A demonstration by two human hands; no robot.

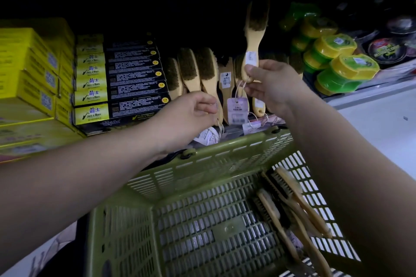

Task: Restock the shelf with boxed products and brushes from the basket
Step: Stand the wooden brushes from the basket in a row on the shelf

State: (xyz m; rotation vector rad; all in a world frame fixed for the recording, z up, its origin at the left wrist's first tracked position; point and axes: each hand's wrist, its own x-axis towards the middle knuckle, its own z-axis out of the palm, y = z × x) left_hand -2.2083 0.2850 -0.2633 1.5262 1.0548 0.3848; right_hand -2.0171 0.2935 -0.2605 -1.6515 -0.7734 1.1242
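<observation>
My right hand (pixel 273 84) pinches the end of a wooden-handled brush (pixel 253 47) and holds it upright, bristles up, above the row of brushes (pixel 198 72) standing on the shelf. A paper tag (pixel 237 110) hangs from it on a string. My left hand (pixel 191 114) grips the lower handle of a shelf brush near its string loop. Stacked black and yellow boxes (pixel 121 78) fill the shelf to the left. The green basket (pixel 202 186) sits below, with several wooden brushes (pixel 292 209) lying at its right side.
Yellow cartons (pixel 29 67) are stacked at the far left. Green and yellow round tubs (pixel 337 60) and dark tins (pixel 385 49) lie on the shelf to the right. A white shelf edge (pixel 371 105) runs along the right. The space above the shelf is dark.
</observation>
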